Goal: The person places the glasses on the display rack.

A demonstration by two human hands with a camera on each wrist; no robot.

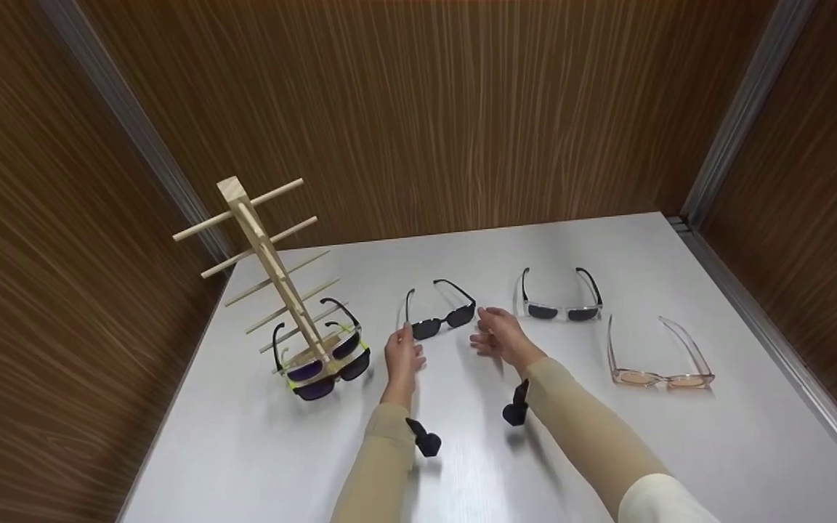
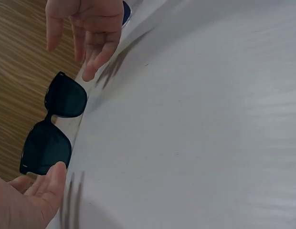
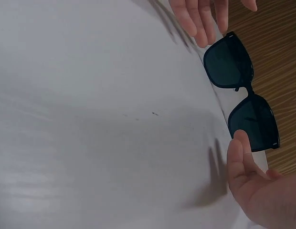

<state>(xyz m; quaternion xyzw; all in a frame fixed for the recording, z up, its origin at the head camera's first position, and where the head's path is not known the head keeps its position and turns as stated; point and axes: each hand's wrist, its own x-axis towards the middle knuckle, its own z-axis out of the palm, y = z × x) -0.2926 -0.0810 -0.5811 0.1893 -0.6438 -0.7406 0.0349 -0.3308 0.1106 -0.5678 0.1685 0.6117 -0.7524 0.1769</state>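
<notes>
A pair of black sunglasses with dark lenses stands on the white table, arms unfolded toward the back. My left hand is at its left end, fingertips by the hinge; whether they touch the frame is unclear. In the right wrist view, the left hand's fingers extend loosely, the thumb apart from them. My right hand is just off the right end with a small gap, fingers relaxed. In the right wrist view, its fingers overlap the lower lens of the sunglasses only by line of sight.
Left of the hands stands a wooden rack with crossbars, holding dark sunglasses low down. Clear-framed sunglasses and pink-tinted glasses lie to the right on the table. Wood-grain panels enclose the table.
</notes>
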